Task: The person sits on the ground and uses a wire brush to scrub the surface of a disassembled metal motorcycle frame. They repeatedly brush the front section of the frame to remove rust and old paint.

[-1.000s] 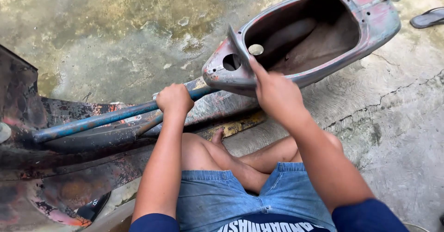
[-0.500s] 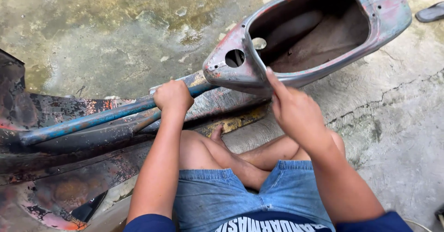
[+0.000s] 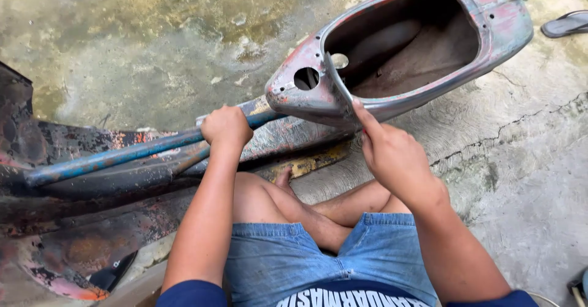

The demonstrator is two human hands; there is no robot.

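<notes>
An old scooter body shell (image 3: 490,44), faded red and grey with a hollow tub, lies on its side on the concrete. My left hand (image 3: 225,126) is wrapped around its blue frame tube (image 3: 122,155), which runs left from the shell. My right hand (image 3: 392,154) holds a thin flat blade-like tool (image 3: 339,86) with the forefinger stretched along it. The tool's tip rests against the shell's rim beside a round hole (image 3: 305,78). I sit on the ground with bare knees between my arms.
A rusty, peeling floor panel (image 3: 79,233) of the scooter stretches along the lower left. Stained, mossy concrete (image 3: 153,44) lies beyond. A cracked line (image 3: 508,138) runs through the concrete at right. A dark sandal (image 3: 563,24) lies at the far right edge.
My right hand has drawn back and down along the shell's rim with the tool. The left hand has kept its grip on the tube. The view shifted slightly.
</notes>
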